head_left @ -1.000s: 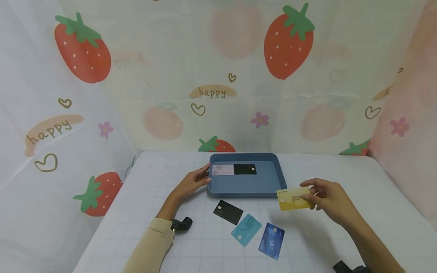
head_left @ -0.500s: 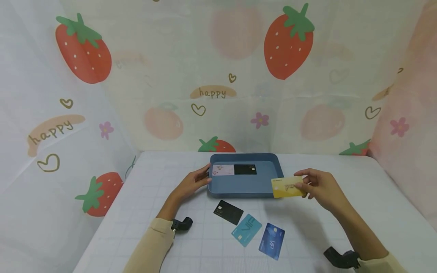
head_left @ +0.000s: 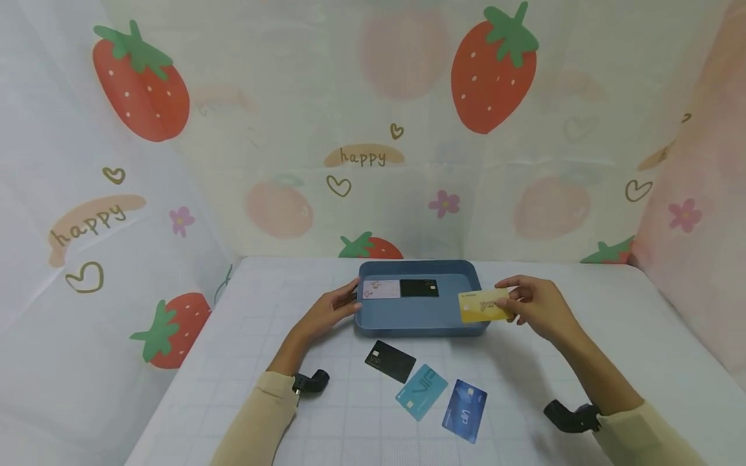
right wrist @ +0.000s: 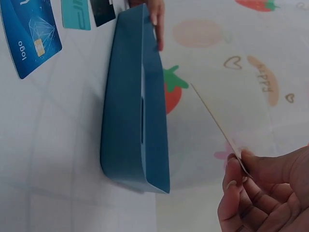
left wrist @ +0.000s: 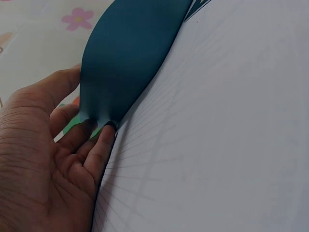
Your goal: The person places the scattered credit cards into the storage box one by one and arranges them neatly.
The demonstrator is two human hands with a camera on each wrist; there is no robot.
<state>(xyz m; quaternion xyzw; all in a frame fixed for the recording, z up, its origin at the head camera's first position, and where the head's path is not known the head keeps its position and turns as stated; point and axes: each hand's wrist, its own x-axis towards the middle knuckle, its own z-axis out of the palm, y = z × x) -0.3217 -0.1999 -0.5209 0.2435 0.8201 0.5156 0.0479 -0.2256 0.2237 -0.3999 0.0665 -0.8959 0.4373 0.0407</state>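
My right hand point(head_left: 533, 304) pinches a yellow bank card point(head_left: 484, 306) between thumb and fingers. It holds the card above the right end of a blue tray point(head_left: 419, 318); in the right wrist view the card point(right wrist: 215, 116) shows edge-on, apart from the tray wall point(right wrist: 123, 106). My left hand point(head_left: 326, 314) grips the tray's left end, its fingertips point(left wrist: 108, 130) at the wall's lower edge in the left wrist view. Inside the tray, a pale pink card point(head_left: 381, 289) and a black card point(head_left: 419, 288) lie side by side along the back.
In front of the tray a black VIP card point(head_left: 390, 361), a teal VIP card point(head_left: 421, 392) and a blue VIP card point(head_left: 464, 411) lie on the white table point(head_left: 350, 427). A strawberry-printed cloth point(head_left: 408, 194) rises behind the table.
My right hand has moved the yellow card up and to the left, from the tray's front right corner to over its right end. The left hand and the tray stay in place.
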